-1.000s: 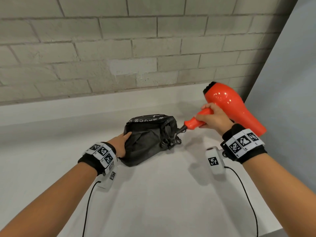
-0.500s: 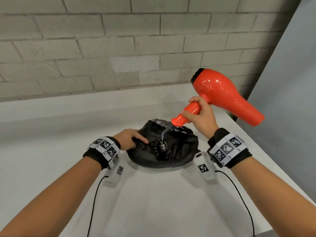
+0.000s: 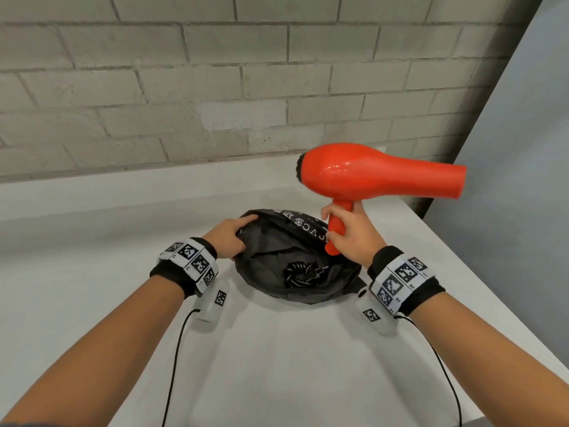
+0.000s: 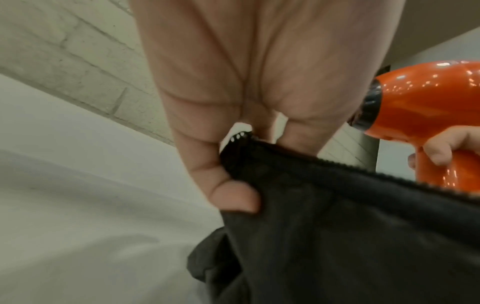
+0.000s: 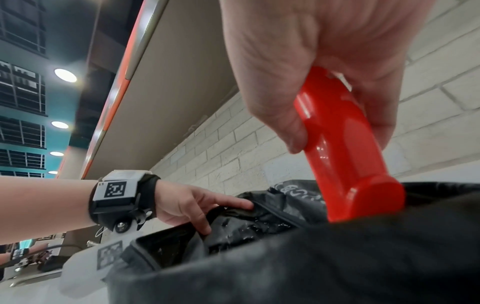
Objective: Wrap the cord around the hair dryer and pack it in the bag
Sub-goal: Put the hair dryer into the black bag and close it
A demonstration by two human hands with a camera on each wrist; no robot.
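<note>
My right hand (image 3: pixel 348 232) grips the handle of the orange hair dryer (image 3: pixel 378 172), held upright above the open black bag (image 3: pixel 271 266), barrel pointing right. The handle's end (image 5: pixel 363 197) sits at the bag's mouth. A coiled black cord (image 3: pixel 300 274) lies inside the bag. My left hand (image 3: pixel 229 238) pinches the bag's left rim, thumb (image 4: pixel 233 195) pressed on the fabric by the zipper (image 4: pixel 337 164), holding the mouth open. In the left wrist view the hair dryer (image 4: pixel 420 107) shows at right.
The bag sits on a white table (image 3: pixel 277 365) against a grey brick wall (image 3: pixel 215 87). The table's right edge (image 3: pixel 492 291) runs close past my right wrist, beside a grey panel (image 3: pixel 523 180). Black cables trail from both wrist cameras.
My right hand swung the hair dryer from tilted to upright, handle down over the bag. The cord has dropped into the bag. My left hand moved to the bag's rim and pulled it open.
</note>
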